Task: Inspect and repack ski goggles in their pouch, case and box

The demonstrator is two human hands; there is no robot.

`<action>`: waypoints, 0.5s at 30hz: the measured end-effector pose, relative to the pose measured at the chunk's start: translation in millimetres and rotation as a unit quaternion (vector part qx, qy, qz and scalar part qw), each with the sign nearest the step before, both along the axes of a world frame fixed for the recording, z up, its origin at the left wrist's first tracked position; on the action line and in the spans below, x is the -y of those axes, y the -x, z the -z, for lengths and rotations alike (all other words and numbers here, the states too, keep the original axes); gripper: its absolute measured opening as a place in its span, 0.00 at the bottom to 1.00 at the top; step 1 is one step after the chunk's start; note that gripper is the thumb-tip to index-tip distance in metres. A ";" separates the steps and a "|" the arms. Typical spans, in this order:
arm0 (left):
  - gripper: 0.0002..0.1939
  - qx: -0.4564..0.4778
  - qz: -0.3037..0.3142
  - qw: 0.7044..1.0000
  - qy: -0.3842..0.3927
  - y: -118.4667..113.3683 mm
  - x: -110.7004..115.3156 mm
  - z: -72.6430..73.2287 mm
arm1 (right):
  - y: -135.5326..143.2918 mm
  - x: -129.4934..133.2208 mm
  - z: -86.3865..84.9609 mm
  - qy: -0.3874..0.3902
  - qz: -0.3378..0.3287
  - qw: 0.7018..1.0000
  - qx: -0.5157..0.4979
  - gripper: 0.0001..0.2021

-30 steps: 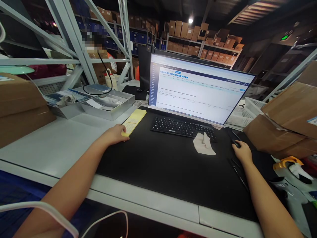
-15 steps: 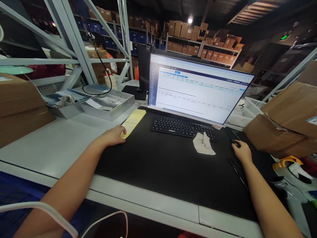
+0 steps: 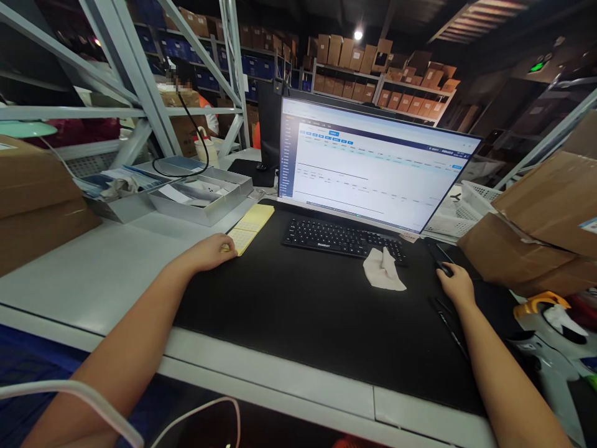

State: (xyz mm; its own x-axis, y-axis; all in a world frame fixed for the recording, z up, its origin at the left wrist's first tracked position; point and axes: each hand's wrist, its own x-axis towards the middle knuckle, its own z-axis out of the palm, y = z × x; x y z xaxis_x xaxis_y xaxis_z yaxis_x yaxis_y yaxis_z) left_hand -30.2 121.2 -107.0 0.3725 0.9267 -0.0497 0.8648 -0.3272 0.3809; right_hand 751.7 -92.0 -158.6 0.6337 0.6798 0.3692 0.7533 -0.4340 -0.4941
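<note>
My left hand (image 3: pixel 217 251) is at the near corner of a yellow pad of printed slips (image 3: pixel 254 225), its fingers closed on the paper's edge. The pad lies at the left side of the black desk mat (image 3: pixel 298 317). My right hand (image 3: pixel 456 286) rests over a dark computer mouse (image 3: pixel 445 269) at the mat's right side, fingers curled round it. Between the hands are a black keyboard (image 3: pixel 326 238) and a crumpled white tissue (image 3: pixel 383 270) lying against its near right edge. Behind them a lit monitor (image 3: pixel 364 168) shows a page with tables.
Grey trays (image 3: pixel 205 202) with papers sit at the back left, beside a metal rack post. Cardboard boxes stand at the left (image 3: pixel 41 199) and right (image 3: pixel 536 218). A pen (image 3: pixel 450 330) lies near my right forearm. Another person (image 3: pixel 186 78) is beyond the rack.
My left hand has shifted slightly left and its fingers have closed at the pad's near corner. My right hand stays on the mouse.
</note>
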 end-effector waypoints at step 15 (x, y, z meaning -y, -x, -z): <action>0.28 0.025 -0.015 0.999 0.024 -2.0 0.3 1.8 | 3.6 -0.3 -3.2 0.003 0.001 1.000 -0.004 0.28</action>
State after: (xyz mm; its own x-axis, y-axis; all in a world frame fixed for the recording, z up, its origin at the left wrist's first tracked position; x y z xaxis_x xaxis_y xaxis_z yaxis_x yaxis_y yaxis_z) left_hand -28.2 120.9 -108.8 0.3486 0.9342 -0.0761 0.8529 -0.2826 0.4390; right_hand 748.1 -91.8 -155.5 0.6387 0.6799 0.3604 0.7480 -0.4387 -0.4980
